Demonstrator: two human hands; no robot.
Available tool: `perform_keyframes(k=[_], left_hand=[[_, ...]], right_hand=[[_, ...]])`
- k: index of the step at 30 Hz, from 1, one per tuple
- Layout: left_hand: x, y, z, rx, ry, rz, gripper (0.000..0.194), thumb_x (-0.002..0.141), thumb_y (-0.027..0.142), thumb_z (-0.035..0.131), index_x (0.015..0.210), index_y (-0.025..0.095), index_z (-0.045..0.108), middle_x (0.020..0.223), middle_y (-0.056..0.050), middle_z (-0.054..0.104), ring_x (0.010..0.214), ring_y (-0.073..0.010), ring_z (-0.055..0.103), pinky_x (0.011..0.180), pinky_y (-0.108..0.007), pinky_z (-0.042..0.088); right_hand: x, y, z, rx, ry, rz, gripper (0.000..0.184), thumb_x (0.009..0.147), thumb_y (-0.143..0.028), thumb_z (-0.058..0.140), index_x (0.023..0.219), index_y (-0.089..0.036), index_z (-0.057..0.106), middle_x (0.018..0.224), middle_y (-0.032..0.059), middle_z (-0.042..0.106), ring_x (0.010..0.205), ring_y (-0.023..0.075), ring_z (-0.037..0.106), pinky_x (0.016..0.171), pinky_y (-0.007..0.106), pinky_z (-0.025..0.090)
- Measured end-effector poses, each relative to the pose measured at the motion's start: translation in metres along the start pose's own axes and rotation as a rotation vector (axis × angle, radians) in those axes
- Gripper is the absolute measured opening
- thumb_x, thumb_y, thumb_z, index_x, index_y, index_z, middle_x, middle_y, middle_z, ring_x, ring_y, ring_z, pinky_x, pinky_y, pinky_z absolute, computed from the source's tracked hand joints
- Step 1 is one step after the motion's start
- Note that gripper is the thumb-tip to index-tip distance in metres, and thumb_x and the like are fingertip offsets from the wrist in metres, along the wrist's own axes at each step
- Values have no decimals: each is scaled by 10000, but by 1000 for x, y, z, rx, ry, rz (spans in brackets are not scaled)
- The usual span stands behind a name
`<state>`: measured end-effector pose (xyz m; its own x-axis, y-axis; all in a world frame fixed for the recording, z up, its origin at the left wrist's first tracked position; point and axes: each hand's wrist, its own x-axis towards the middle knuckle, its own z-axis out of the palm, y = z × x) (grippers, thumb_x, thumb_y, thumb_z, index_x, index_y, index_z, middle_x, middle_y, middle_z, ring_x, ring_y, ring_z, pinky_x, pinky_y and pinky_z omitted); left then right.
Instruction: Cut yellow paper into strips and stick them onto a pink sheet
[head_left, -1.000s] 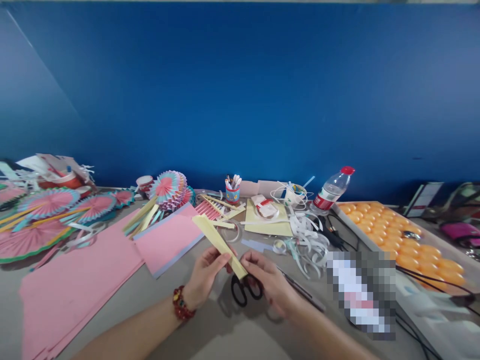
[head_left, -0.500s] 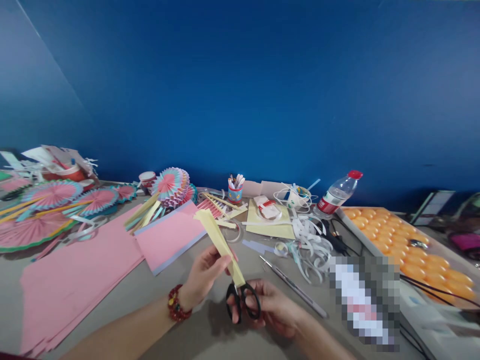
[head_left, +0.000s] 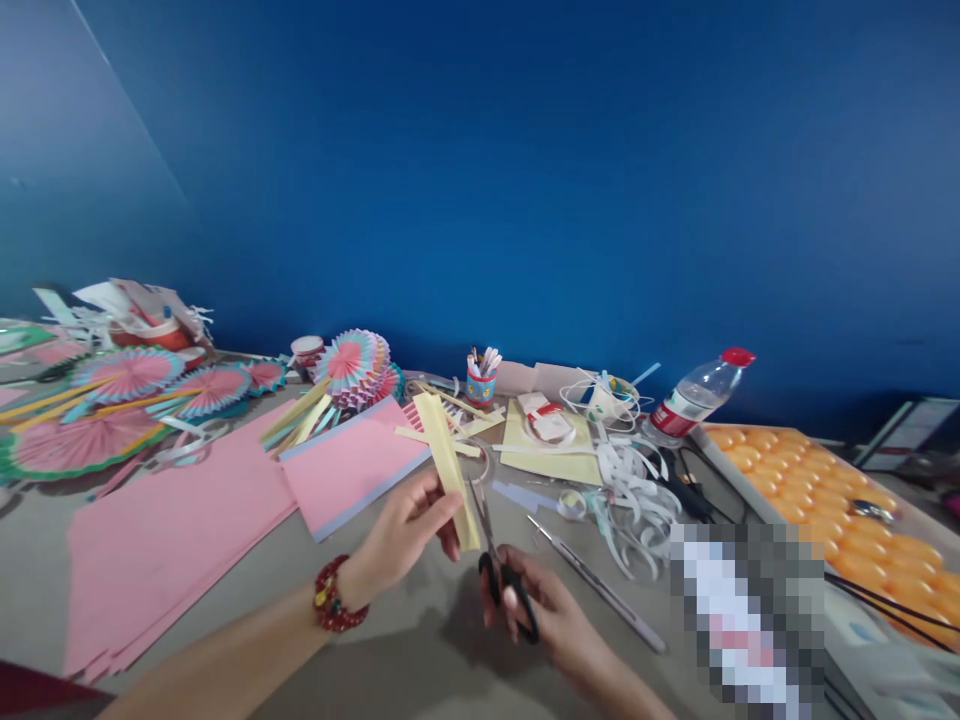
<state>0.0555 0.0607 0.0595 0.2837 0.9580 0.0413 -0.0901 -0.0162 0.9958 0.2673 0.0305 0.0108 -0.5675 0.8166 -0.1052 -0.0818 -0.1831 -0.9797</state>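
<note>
In the head view a folded strip of pale yellow paper is pinched between the thumb and fingers of my left hand, tilted with its far end to the left. My right hand grips a pair of black-handled scissors by the finger loops. The blades point away from me, just right of the strip and apart from its near end. Beneath both hands is the grey tabletop. A slim craft knife lies to the right of my right hand.
Pink paper sheets cover the left side, with folded paper fans behind. A pen cup stands near the blue wall. Curled white strips, a plastic bottle and an orange bubbled panel occupy the right.
The scissors have come away from the yellow strip and now sit to its right, blades visible. My left hand still holds the strip, now more upright. The view has shifted slightly.
</note>
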Motion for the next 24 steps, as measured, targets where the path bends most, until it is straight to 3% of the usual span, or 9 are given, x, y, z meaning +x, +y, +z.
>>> perform_keyframes(k=[2,6,10,15,24], left_hand=[[-2,-2,0,-10,-12,-44,370,875,503,649,925,145,572,711,5,604,515,-105,607,509,-211,500],[-6,-8,6,-26,-71,-126,378,844,494,682,946,147,572,726,1,611,508,-103,595,504,-210,480],[-10,-18,16,-14,-121,-170,371,843,482,689,937,142,577,739,-8,622,510,-102,591,508,-204,454],[-14,-27,21,-6,-126,-197,346,855,455,686,975,145,588,799,-20,644,558,-105,610,544,-199,463],[-23,-34,22,67,-200,-183,372,915,508,590,910,136,622,737,-11,596,543,-130,625,498,-206,457]], right_hand=[[2,6,3,10,69,-12,576,724,-725,682,885,-187,553,726,0,563,583,105,467,476,197,368],[4,7,9,78,276,-34,487,664,-547,826,877,-191,572,800,12,580,619,109,476,510,209,396],[5,2,14,218,387,-1,495,588,-472,886,844,-201,560,783,-12,569,600,104,468,495,206,397],[5,1,15,273,407,41,508,539,-421,914,799,-206,534,726,-43,548,550,80,443,460,186,349],[6,-2,14,138,490,-35,501,546,-425,919,782,-217,529,761,-17,588,666,135,538,619,242,451]])
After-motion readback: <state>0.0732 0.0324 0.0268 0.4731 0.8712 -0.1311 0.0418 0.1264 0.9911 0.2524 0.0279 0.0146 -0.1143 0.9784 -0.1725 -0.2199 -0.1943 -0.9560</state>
